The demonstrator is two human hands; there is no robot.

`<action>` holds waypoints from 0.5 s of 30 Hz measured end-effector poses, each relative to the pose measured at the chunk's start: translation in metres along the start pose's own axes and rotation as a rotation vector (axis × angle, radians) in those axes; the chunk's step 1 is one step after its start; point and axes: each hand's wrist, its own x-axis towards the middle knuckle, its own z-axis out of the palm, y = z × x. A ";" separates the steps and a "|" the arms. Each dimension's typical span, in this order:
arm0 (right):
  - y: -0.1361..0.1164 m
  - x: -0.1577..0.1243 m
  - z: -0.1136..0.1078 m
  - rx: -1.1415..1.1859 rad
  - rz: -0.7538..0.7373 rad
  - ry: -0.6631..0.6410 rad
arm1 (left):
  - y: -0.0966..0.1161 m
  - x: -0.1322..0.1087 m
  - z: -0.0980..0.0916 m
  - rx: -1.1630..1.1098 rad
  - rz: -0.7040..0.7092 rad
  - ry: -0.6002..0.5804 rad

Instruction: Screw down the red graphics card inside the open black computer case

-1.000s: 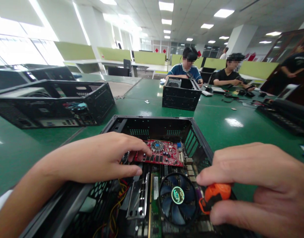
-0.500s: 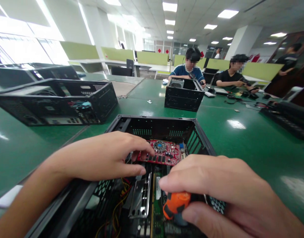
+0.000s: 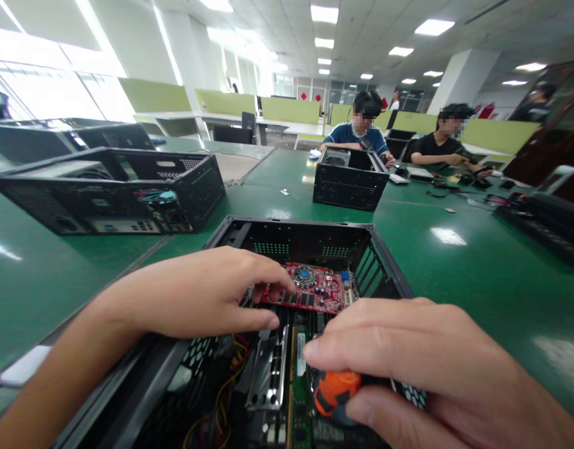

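Note:
An opened black computer case (image 3: 310, 234) lies in front of me with its inside showing. Over its left part reaches my left hand (image 3: 226, 287), fingers loosely bent and thumb apart. Its fingertips rest at the left end of a red graphics card (image 3: 322, 287) with a round fan. My right hand (image 3: 408, 355) grips an orange and black screwdriver handle (image 3: 334, 390) between thumb and fingers, low over the case. The shaft and tip are hidden. Beside the handle runs a green memory module (image 3: 299, 374), left of it a shiny metal bracket (image 3: 268, 371).
Another opened case (image 3: 123, 193) stands at the left on the green table (image 3: 268, 187). A further case (image 3: 350, 181) is across the table, before a person in blue (image 3: 362, 125). Black equipment (image 3: 544, 218) lies at the right. Cables (image 3: 226, 399) run inside the near case.
The screwdriver handle has tilted and sunk a little, and my right hand has shifted slightly down with it. My left hand keeps its place at the card. The view has swung slightly.

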 end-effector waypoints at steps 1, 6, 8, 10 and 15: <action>0.001 0.000 0.000 0.017 0.000 -0.012 | 0.000 0.000 0.000 0.000 0.000 0.002; 0.005 -0.003 0.000 0.118 -0.047 -0.010 | -0.002 0.001 0.001 0.012 -0.013 -0.004; 0.005 -0.004 0.000 0.132 -0.072 -0.028 | -0.002 0.001 0.001 0.013 -0.022 -0.009; 0.006 -0.002 -0.001 0.103 -0.087 -0.025 | -0.001 0.001 0.001 0.008 -0.025 -0.012; 0.014 0.007 0.004 -0.112 -0.089 0.237 | -0.001 0.001 0.001 -0.001 -0.031 -0.024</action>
